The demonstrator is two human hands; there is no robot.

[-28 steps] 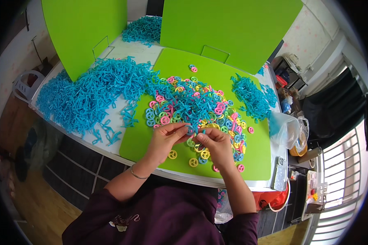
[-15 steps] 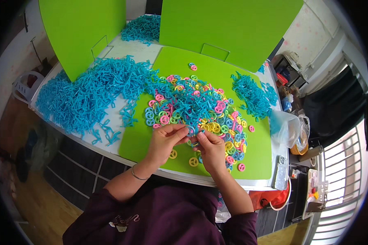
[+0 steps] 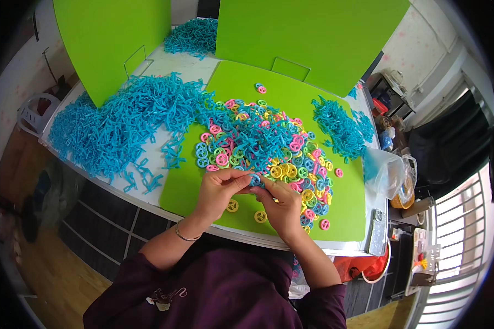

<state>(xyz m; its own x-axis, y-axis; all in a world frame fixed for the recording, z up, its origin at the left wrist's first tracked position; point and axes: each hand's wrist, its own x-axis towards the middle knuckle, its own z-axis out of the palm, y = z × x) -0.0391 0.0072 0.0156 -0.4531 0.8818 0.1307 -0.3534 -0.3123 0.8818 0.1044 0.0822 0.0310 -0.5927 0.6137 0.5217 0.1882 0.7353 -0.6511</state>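
Above the near part of the green mat, my left hand (image 3: 218,193) pinches a small blue plastic wheel (image 3: 255,180) between thumb and fingers. My right hand (image 3: 282,207) closes on the same wheel from the other side; its fingertips partly hide what lies between them. Just beyond is a heap of small spoked wheels (image 3: 308,193) in pink, yellow, blue and green. Blue forked plastic pieces (image 3: 260,137) lie on top of that heap. Below my hands, one yellow wheel (image 3: 232,205) and another yellow wheel (image 3: 260,216) lie apart on the mat.
A large mound of blue plastic pieces (image 3: 132,118) covers the white table's left; smaller piles sit right (image 3: 337,129) and behind (image 3: 192,37). Green boards (image 3: 307,38) with wire stands rise at the back. A clear plastic bag (image 3: 381,170) and clear case (image 3: 376,230) are at the right edge.
My right hand has shifted slightly left and rolled inward, its fingers now nearer my left fingertips. The blue wheel faces up more plainly. The heaps look the same.
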